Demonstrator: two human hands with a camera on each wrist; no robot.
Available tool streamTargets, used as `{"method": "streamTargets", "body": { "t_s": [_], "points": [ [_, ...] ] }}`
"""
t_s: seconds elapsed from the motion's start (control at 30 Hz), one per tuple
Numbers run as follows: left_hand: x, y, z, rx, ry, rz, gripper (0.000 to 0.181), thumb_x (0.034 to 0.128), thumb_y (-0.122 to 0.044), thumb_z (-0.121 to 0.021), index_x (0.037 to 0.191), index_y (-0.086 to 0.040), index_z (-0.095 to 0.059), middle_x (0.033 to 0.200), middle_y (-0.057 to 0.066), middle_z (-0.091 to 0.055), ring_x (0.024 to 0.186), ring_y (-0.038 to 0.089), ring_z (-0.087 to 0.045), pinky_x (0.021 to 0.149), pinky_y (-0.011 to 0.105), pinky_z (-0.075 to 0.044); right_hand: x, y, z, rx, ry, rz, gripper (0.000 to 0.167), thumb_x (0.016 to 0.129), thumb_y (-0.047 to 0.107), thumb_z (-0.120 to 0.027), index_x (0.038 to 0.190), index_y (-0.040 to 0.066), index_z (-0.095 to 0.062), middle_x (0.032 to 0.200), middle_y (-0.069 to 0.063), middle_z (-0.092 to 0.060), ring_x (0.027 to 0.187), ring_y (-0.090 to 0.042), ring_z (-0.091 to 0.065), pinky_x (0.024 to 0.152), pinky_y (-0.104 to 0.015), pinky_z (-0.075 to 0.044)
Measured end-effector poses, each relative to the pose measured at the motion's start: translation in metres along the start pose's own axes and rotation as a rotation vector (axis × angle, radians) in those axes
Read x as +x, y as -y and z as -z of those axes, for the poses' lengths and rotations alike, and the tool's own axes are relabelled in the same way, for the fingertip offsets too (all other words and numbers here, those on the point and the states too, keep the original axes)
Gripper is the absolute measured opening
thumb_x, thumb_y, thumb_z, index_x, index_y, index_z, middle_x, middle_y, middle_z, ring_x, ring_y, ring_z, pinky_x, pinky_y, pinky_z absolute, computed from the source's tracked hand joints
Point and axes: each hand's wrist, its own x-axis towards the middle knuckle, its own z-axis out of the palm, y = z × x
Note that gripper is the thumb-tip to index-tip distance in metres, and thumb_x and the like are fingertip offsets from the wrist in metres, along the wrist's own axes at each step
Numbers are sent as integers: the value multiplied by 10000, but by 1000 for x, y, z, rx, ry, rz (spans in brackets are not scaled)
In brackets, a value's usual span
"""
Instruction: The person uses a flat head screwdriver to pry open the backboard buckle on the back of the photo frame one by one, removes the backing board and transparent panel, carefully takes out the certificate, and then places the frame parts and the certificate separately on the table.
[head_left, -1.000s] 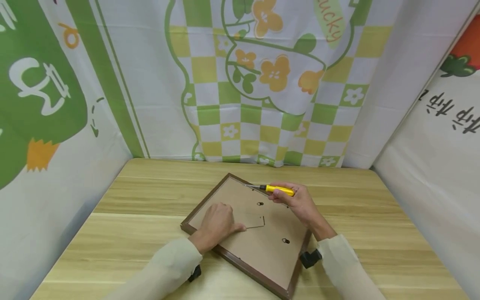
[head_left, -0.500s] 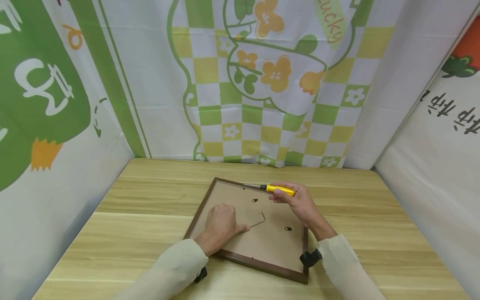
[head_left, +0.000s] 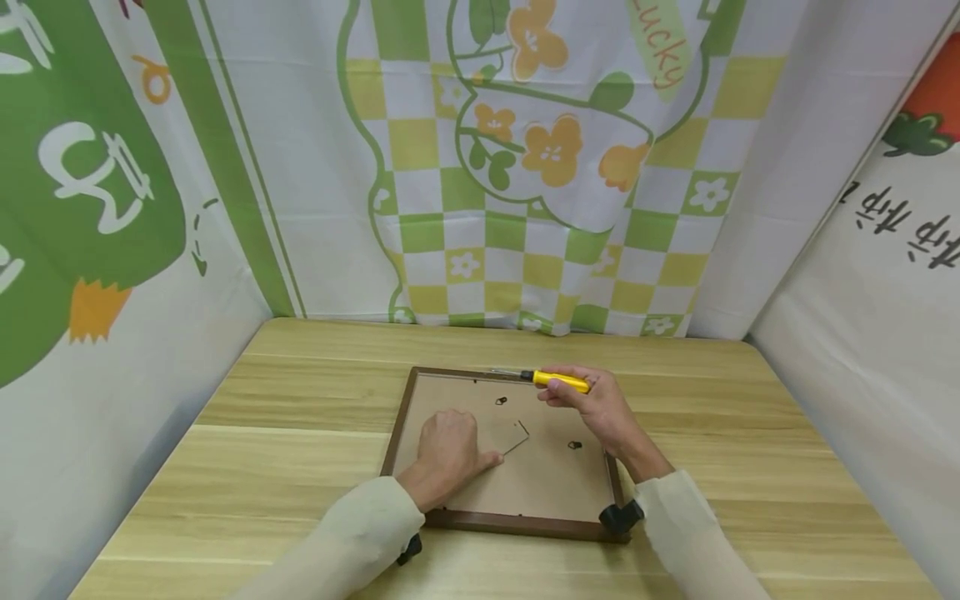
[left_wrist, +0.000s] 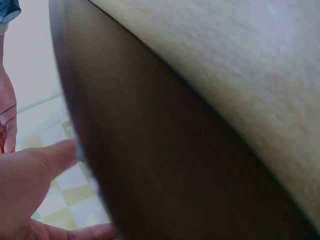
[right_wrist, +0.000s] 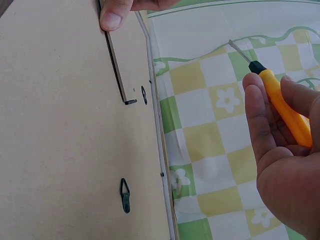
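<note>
A brown-edged picture frame (head_left: 517, 523) lies back up on the table, its tan backing board (head_left: 555, 487) showing. My left hand (head_left: 448, 450) presses on the board's left part, thumb stretched toward the cut line of a narrow flap; its other fingertips are hidden in the head view. My right hand (head_left: 596, 404) holds a screwdriver (right_wrist: 287, 107) by its yellow handle, the metal shaft pointing left over the frame's far edge. Two dark hanging hooks are fixed to the board, one nearer the far edge (head_left: 501, 401), another hook (head_left: 575, 445) at the right.
Wood-grain table (head_left: 285, 467) surrounds the frame. Behind it hangs a green-and-yellow checked cloth (head_left: 480, 250), with printed cloth walls on both sides. Small dark tabs sit along the frame's inner edge. A black wrist camera (head_left: 621, 517) is close to the frame's right corner.
The picture frame has turned anticlockwise under my left hand until its long edges run nearly level. My left hand has shifted slightly right; the right hand with the screwdriver has stayed nearly still.
</note>
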Motion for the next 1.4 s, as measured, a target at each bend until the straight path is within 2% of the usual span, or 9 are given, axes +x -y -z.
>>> {"method": "streamTargets", "body": {
  "t_s": [0.23,0.4,0.5,0.63,0.77,0.9,1.07,1.2,1.4],
  "points": [
    [14,24,16,-73,124,-55,549,831,-559,-702,745,-20,-642,604,19,-514,542,134,-463,469,287,-460,-3,-2,2,-12,-2,-15,399,950,186,-647,1253,-73,-611,1174,-338,-647,893,-135,-735,852,-303,-605],
    [35,65,25,-122,144,-133,515,895,-321,-711,1173,92,-579,1094,254,-643,981,362,-637,824,475,-577,-3,-3,4,-21,-7,9,409,952,189,-645,1256,-82,-608,1156,-313,-666,884,-119,-734,839,-297,-607],
    [46,86,24,-167,210,-197,581,913,-209,-686,1345,109,-461,1409,337,-457,1304,469,-465,1069,548,-446,-3,-3,5,-21,1,18,402,953,175,-641,1253,-91,-605,1147,-309,-671,876,-109,-732,835,-293,-608],
    [57,105,17,-220,237,-270,621,935,-113,-627,1429,145,-354,1531,361,-276,1430,490,-286,1189,562,-284,-3,-2,5,-13,-6,8,386,955,152,-636,1251,-94,-605,1144,-325,-665,865,-106,-730,826,-281,-609],
    [64,113,6,-240,250,-285,587,968,-94,-574,1452,132,-329,1527,332,-320,1425,469,-315,1188,551,-293,-3,0,4,-11,-2,-2,389,958,147,-631,1261,-95,-599,1157,-325,-660,872,-105,-728,832,-279,-607],
    [69,115,-1,-176,239,-288,490,980,-71,-546,1420,98,-413,1446,284,-471,1353,427,-449,1140,516,-387,-3,0,5,-10,-5,-10,397,958,160,-633,1266,-88,-598,1174,-342,-645,878,-104,-728,850,-302,-605],
    [73,116,-7,-111,151,-266,355,953,-109,-622,1269,52,-616,1168,232,-648,1062,366,-633,919,450,-560,-3,-3,7,5,-10,-5,394,955,156,-637,1259,-93,-600,1165,-336,-650,879,-114,-732,849,-310,-606],
    [74,120,-13,-205,129,-195,214,947,-162,-639,1044,-3,-744,951,140,-661,816,237,-610,710,362,-558,-4,-4,8,12,2,8,388,957,142,-632,1256,-102,-599,1171,-318,-654,879,-120,-731,840,-303,-608],
    [74,125,-15,-293,139,-189,184,944,-144,-642,1047,-44,-756,1063,138,-735,972,298,-691,804,417,-588,-5,-3,11,5,0,12,388,961,135,-624,1267,-102,-591,1190,-359,-627,872,-102,-730,837,-279,-606]
  ]
}}
